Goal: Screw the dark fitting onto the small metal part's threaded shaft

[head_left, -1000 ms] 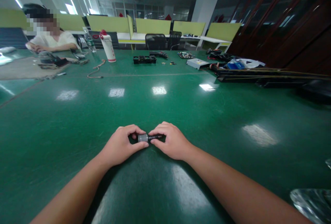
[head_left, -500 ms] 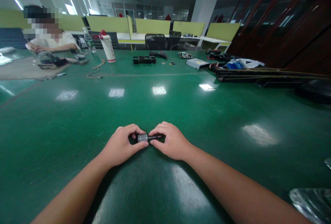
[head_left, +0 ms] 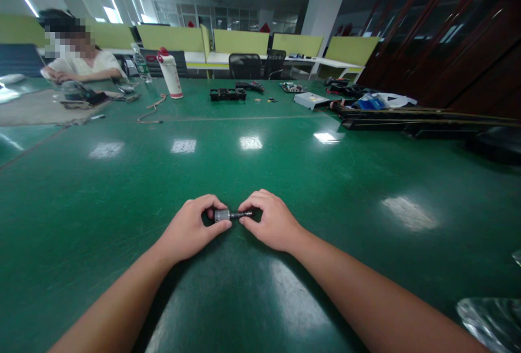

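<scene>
A small grey cylindrical part (head_left: 222, 215) with a dark, thin, ridged shaft (head_left: 240, 214) lies sideways just above the green table. My left hand (head_left: 191, 228) is closed on the grey body, with forefinger behind it and thumb in front. The shaft points to the right, into my right hand (head_left: 272, 222), whose thumb and forefinger are curled round it near its outer half. Whether those two fingertips press on the shaft is hard to see.
Across the green table (head_left: 211, 163) stand a white bottle with a red lid (head_left: 173, 79), a clear plastic bottle (head_left: 141, 65) and a black frame (head_left: 228, 94). A grey metal box (head_left: 311, 100) and black rails (head_left: 386, 118) lie back right. A person (head_left: 87, 65) sits back left.
My right fingertips have moved a little to the right along the shaft, away from the grey body, so more of it shows. My left hand keeps its hold, shifted slightly left.
</scene>
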A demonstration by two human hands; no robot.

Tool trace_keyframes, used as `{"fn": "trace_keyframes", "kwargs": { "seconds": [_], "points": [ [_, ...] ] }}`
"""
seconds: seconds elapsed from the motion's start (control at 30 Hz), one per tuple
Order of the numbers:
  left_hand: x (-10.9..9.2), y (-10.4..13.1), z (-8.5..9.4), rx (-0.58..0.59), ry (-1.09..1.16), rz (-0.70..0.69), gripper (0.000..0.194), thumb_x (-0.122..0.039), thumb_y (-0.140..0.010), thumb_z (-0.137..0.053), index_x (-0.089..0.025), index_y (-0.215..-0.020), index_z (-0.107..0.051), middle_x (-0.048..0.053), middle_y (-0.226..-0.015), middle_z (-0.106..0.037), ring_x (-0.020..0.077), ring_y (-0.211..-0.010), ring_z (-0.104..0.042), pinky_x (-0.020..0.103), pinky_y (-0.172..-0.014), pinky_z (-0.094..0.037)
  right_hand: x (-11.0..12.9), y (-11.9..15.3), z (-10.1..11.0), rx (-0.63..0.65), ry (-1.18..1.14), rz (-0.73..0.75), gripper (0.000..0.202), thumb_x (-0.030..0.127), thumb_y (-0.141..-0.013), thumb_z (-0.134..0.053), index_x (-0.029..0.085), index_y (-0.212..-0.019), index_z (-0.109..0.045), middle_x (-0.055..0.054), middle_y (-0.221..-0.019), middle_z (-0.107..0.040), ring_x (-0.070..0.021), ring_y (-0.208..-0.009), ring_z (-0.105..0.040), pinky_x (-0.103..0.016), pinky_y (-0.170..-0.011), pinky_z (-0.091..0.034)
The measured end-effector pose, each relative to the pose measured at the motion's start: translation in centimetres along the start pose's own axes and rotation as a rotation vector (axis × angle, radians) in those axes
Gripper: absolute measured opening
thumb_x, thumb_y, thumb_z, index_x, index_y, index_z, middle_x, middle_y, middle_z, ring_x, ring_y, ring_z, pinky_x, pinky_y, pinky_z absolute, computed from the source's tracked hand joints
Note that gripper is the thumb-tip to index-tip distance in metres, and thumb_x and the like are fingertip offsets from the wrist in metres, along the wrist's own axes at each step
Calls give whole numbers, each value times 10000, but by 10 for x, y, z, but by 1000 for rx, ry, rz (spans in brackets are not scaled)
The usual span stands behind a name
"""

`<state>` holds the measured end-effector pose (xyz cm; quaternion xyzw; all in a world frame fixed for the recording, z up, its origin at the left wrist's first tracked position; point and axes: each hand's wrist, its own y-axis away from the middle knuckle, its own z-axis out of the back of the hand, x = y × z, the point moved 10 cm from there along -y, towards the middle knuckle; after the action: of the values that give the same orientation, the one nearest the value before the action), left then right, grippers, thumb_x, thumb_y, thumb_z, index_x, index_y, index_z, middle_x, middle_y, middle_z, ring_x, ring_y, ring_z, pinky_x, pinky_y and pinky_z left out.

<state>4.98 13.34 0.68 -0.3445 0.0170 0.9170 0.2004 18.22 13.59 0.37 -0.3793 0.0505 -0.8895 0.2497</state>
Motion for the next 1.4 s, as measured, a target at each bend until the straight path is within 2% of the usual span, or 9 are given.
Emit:
{"fn": "trace_keyframes", "kwargs": {
  "seconds": [0.53,0.93,1.1,1.27,1.4],
  "points": [
    [4,-1,0,-10,-2,44,176,-351,-808,-653,-188,-874,-637,3,-798,-653,186,-744,-600,300,-697,-439,-11,1,8,-87,63,-94,139,130,-739,-664,222,-834,-707,-11,-861,-687,-194,-893,-581,-339,-818,-423],
    [7,-2,1,-12,-6,77,202,-381,-808,-648,-192,-877,-643,5,-801,-657,189,-739,-602,301,-686,-440,-27,4,24,-205,110,-226,132,143,-715,-641,227,-791,-708,-16,-840,-670,-190,-847,-596,-322,-774,-445],
    [7,-1,1,-15,-11,79,199,-377,-810,-647,-190,-879,-640,8,-802,-657,189,-740,-602,303,-689,-443,-24,2,21,-189,62,-179,158,114,-697,-664,223,-795,-723,-16,-854,-692,-190,-851,-613,-323,-774,-462],
    [5,0,2,-17,5,20,201,-356,-793,-671,-192,-906,-645,9,-821,-654,187,-757,-601,304,-709,-452,-7,-1,5,-58,-81,-29,220,100,-733,-707,217,-915,-742,-17,-877,-728,-173,-848,-636,-320,-808,-485],
    [3,1,2,-10,28,-16,240,-359,-768,-710,-196,-937,-664,8,-842,-663,187,-776,-607,304,-726,-458,-7,1,1,-42,-148,-64,300,112,-751,-718,214,-1033,-728,-28,-880,-716,-165,-825,-659,-319,-801,-509]
  ]
}}
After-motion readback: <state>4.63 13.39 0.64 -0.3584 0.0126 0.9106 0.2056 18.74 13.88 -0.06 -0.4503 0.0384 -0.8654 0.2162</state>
